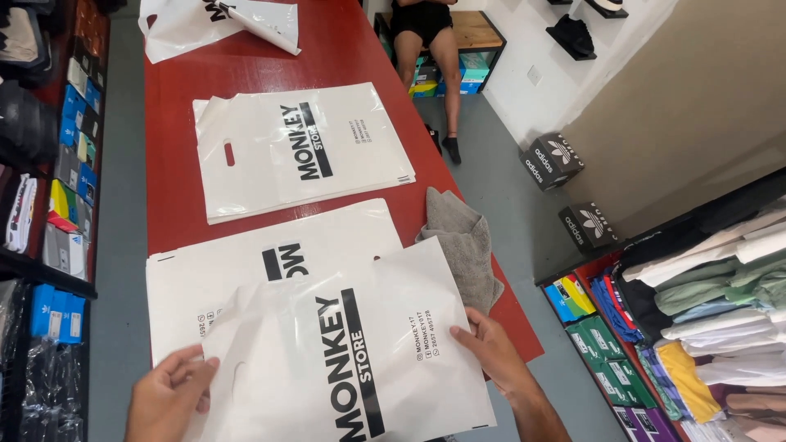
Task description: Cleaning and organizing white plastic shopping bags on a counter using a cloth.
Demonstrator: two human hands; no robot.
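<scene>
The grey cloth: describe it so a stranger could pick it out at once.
Start at the long red table covered with white plastic bags. Go to its right edge, just beyond the bag gripped by the left hand and right hand. There lies the grey cloth, crumpled and soft, the only fabric and only unprinted thing on the table.

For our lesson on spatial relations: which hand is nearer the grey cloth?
Right. The right hand lies just below the grey cloth, nearly touching it; the left hand is across the bag.
</scene>
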